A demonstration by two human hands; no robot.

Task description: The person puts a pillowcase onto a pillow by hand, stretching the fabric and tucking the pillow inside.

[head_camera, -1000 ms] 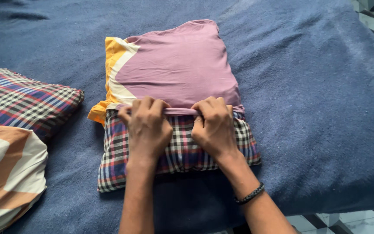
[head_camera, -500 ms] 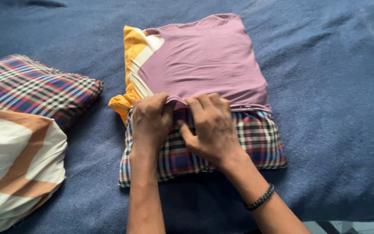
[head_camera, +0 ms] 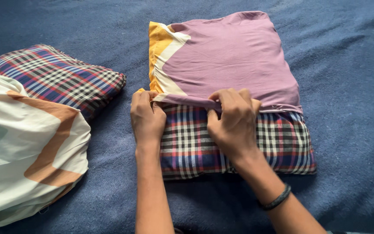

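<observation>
While the pillowcase [head_camera: 234, 60] covers the far two thirds of the checked pillow [head_camera: 239, 143], its open hem lies across the pillow's middle, and both hands are on that hem. The left hand [head_camera: 147, 116] sits at the pillow's left edge, fingers curled and pinching the hem where the mauve cloth meets a cream and yellow band. The right hand [head_camera: 234, 121] is nearer the centre, fingers folded over the hem and thumb tucked beneath, gripping a fold of the same cloth against the checked fabric.

A second ago the two hands were side by side at the middle of the hem; half a second ago they were close together as well. Now the left hand has gone out to the corner, so the hands are well apart, and the bunched yellow cloth that hung out past the left side is drawn up flat along the pillow's edge. The hem runs straighter from left to right, though the near third of the pillow shows bare.

A dark braided band [head_camera: 277, 200] circles the right wrist. Everything rests on a blue blanket [head_camera: 351, 86]. At the left lie a second checked pillow [head_camera: 57, 80] and, nearer, a cream pillow with a tan zigzag [head_camera: 27, 151], resting against it.
</observation>
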